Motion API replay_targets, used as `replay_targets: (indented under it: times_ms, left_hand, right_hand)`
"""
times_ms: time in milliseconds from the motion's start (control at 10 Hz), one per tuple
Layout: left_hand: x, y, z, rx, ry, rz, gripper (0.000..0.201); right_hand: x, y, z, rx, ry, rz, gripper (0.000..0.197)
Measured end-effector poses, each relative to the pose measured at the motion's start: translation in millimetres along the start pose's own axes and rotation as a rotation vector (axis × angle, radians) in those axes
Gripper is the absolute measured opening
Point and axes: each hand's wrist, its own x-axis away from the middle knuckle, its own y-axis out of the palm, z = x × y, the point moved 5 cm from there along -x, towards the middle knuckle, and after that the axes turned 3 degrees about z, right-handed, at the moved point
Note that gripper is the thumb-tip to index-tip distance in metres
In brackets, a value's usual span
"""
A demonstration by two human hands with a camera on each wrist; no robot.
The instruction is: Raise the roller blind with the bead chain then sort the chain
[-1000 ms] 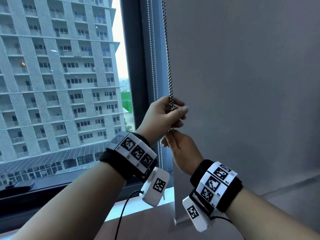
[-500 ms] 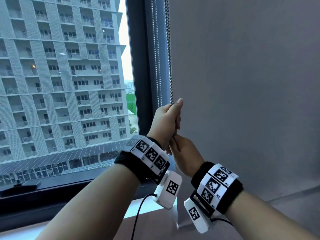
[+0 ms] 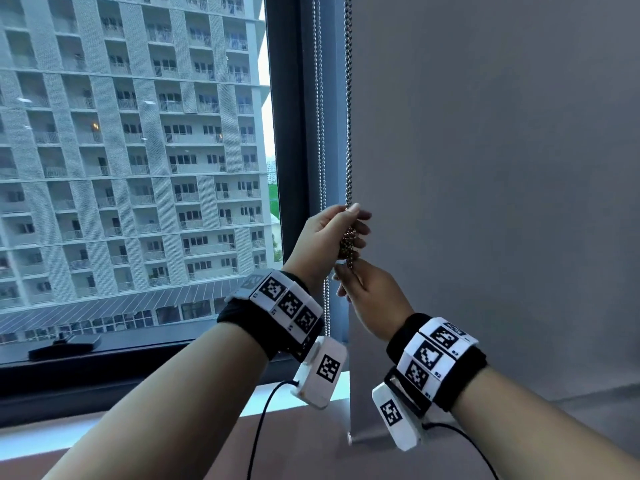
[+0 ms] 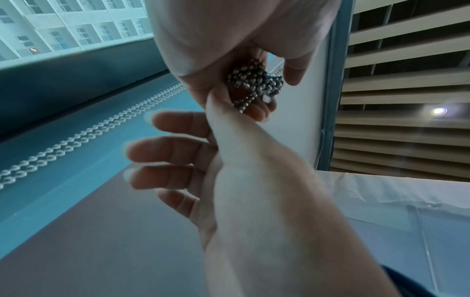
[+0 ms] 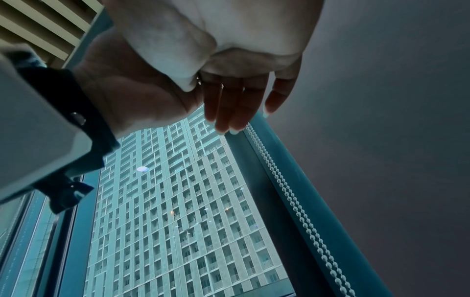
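Head view: left hand (image 3: 329,237) fingers curled round bunched bead chain (image 3: 348,242) (right hand (image 3: 372,296) pinching its lower end).

— Glinting in the palm: shiny silver metal bead chain (image 4: 254,84), bunched, smooth and round-beaded.
— Hanging matt and smooth alongside: plain grey fabric roller blind (image 3: 485,168). Gleaming behind: glossy window glass (image 3: 138,168).

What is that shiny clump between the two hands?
A bunched bead chain, gathered in the left hand, with the right hand just below. The head view shows it.
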Motion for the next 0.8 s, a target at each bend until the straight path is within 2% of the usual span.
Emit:
replay_targets:
  times_ms: [400, 500, 600, 800]
  left_hand:
    - [20, -5, -17, -0.164, -0.082, 0.061, 0.046]
    - [28, -9, -23, -0.218, -0.079, 0.089, 0.046]
    - [34, -16, -27, -0.243, -0.080, 0.138, 0.035]
    - [48, -44, -30, -0.354, -0.105, 0.210, 0.033]
  right_hand:
    - [22, -9, 23, 0.068, 0.121, -0.124, 0.017]
    - [26, -6, 22, 0.068, 0.115, -0.146, 0.017]
    - [27, -4, 15, 0.061, 0.076, -0.145, 0.020]
    - [28, 7, -1, 0.037, 0.020, -0.130, 0.016]
